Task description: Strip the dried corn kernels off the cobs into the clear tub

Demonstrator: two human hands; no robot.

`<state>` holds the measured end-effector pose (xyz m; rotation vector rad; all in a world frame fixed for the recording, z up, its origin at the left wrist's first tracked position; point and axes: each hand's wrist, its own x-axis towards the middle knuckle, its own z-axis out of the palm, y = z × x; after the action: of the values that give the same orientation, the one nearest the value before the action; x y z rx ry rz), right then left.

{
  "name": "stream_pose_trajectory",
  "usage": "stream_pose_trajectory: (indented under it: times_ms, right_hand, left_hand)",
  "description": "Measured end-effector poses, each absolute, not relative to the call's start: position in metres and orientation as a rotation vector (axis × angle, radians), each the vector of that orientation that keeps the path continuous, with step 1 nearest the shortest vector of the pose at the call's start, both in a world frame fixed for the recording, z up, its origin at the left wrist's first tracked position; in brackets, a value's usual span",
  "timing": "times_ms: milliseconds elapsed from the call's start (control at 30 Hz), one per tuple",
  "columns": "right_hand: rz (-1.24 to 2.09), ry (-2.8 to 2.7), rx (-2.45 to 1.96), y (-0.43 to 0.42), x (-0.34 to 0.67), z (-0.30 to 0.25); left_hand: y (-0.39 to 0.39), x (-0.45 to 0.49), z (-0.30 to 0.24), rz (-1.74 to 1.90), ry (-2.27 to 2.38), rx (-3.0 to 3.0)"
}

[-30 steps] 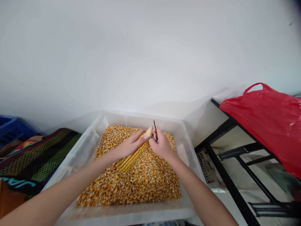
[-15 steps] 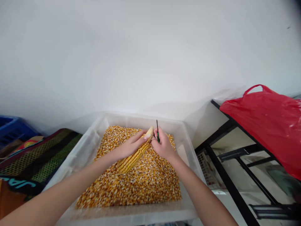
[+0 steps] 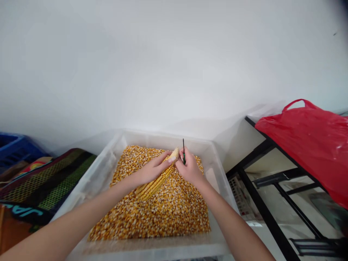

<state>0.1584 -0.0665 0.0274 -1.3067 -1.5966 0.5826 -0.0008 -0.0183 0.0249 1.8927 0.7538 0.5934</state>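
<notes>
An ear of corn lies tilted over a bed of loose kernels, its far end stripped to pale cob. My left hand is wrapped over its upper part, fingers pointing toward the bare tip. Beside that tip, my right hand is closed on a small screwdriver with a green handle and a thin dark shaft pointing up. Where the right fingers meet the cob, the contact is partly hidden. Both hands are above a translucent plastic bin that holds the kernels.
A white wall rises behind the bin. On the left are a blue crate and a dark mesh bag. A black metal frame stands on the right with a red plastic bag over it.
Both hands stay at the cob with nearly the same hold. The screwdriver and right hand have shifted very slightly; the whole view has also moved a little.
</notes>
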Motion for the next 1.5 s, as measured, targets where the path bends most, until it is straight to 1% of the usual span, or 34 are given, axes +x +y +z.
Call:
stream_pose_trajectory:
  times_ms: [67, 167, 233, 433, 600, 767, 900, 1067, 1233, 1433, 1500]
  right_hand:
    - [0.654, -1.560, -1.270, -0.0661, 0.1582, 0.0268]
    - [0.886, -1.476, -1.131, -0.0664, 0.1582, 0.0271]
    - [0.947, -1.449, -1.084, -0.0667, 0.1580, 0.0280]
    - [0.797, -1.447, -1.191, -0.0660, 0.1569, 0.0293]
    - [0.995, -1.406, -1.073, -0.0675, 0.1570, 0.0312]
    - [0.801, -1.474, -1.192, -0.0665, 0.1552, 0.0325]
    - [0.719, -1.493, -1.241, -0.0661, 0.1546, 0.0323]
    - [0.971, -1.421, -1.067, -0.0663, 0.1564, 0.0292]
    - [0.838, -1.440, -1.173, -0.0653, 0.1566, 0.0270]
    - [0.975, -1.413, -1.084, -0.0661, 0.1562, 0.0277]
    - [0.930, -1.426, -1.116, -0.0661, 0.1559, 0.0281]
  left_hand:
    - [-0.0186, -0.0006, 0.0250, 0.592, 0.775, 1.859]
    - [-0.0171, -0.0011, 0.0230, 0.580, 0.792, 1.805]
    - [-0.0158, -0.0018, 0.0219, 0.576, 0.795, 1.794]
    - [-0.0158, -0.0028, 0.0251, 0.572, 0.751, 1.848]
    - [-0.0161, -0.0028, 0.0276, 0.605, 0.776, 1.815]
    - [-0.0156, -0.0017, 0.0262, 0.603, 0.766, 1.837]
    - [-0.0158, -0.0023, 0.0255, 0.626, 0.721, 1.862]
    - [-0.0167, -0.0030, 0.0281, 0.603, 0.795, 1.851]
    - [-0.0162, -0.0018, 0.0279, 0.630, 0.713, 1.884]
    - [-0.0159, -0.0032, 0.0264, 0.608, 0.811, 1.872]
    - [-0.0167, -0.0031, 0.0284, 0.616, 0.765, 1.888]
